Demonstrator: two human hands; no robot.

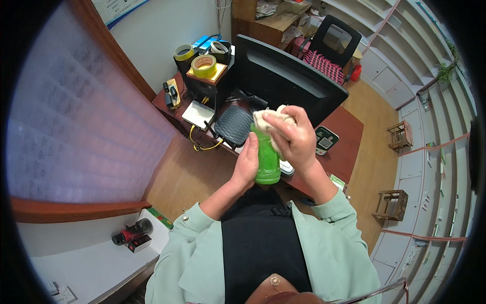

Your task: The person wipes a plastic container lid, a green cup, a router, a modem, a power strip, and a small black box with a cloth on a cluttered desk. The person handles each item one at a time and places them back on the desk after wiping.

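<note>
A green translucent bottle (268, 165) is held nearly upright in front of my body, above the near edge of the desk. My left hand (246, 161) grips its left side, thumb up along the wall. Bunched in my right hand (294, 138) is a cream-coloured cloth (265, 118), pressed at the top of the bottle with part of it hanging down the right side. The cloth and fingers hide the bottle's mouth, so whether a cap is on it cannot be seen.
Behind my hands stands a black monitor (288, 72) on the reddish desk (343, 133). A ribbed dark router-like device (234, 125), a white box with a yellow cable (198, 115), tape rolls (204, 66) and a code stand (325, 140) surround it. A purple curtain (87, 114) hangs left.
</note>
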